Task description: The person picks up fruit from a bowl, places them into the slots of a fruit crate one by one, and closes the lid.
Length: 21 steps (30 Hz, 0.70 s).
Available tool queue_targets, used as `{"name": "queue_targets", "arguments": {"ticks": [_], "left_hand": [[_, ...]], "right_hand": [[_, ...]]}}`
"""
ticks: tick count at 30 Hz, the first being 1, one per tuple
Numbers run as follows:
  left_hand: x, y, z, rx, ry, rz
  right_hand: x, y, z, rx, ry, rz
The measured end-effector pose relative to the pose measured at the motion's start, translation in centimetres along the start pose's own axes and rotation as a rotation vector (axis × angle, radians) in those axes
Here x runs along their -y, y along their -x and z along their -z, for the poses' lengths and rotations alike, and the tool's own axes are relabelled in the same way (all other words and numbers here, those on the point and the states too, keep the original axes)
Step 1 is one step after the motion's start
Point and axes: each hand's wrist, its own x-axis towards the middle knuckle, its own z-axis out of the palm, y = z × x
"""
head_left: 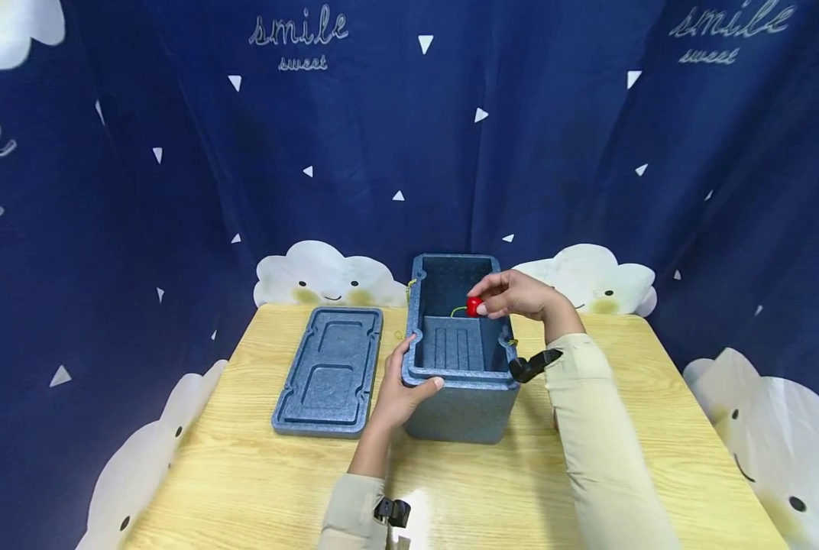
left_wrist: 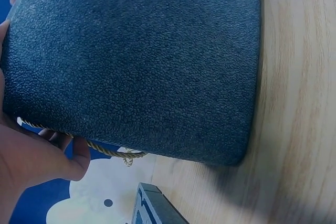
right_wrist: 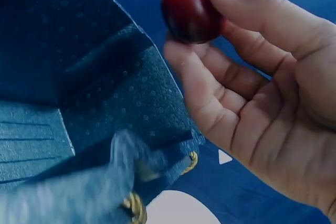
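My right hand (head_left: 519, 295) pinches a shiny red cherry (head_left: 474, 306) with a thin green stem between thumb and fingertips. The hand is over the right side of a blue-grey foam box (head_left: 454, 416), which stands uncovered. In the right wrist view the cherry (right_wrist: 191, 10) is close by the box's rim, its stem pointing up. My left hand (head_left: 397, 393) grips the box's near left corner, thumb on the front rim and fingers along the left side. The box floor (head_left: 459, 344) shows grooves and nothing lying on its visible part.
Left of the box, the matching foam lid (head_left: 330, 374) lies flat on the wooden table (head_left: 244, 473). Yellow cord handles (right_wrist: 137, 209) hang at the box's sides. A dark blue curtain (head_left: 354, 137) with clouds surrounds the table at the back and sides.
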Motion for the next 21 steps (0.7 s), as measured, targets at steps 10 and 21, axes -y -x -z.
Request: {"name": "queue_targets", "arguments": {"ticks": [10,21], "left_hand": [[-0.1,0.0,0.1,-0.002,-0.014,-0.008],[0.0,-0.1,0.2,0.004,-0.017,-0.002]], "right_hand": [[-0.1,-2.0,-0.8,0.065,0.028,-0.082],[-0.4,-3.4,-1.2,0.143,0.052,-0.141]]}}
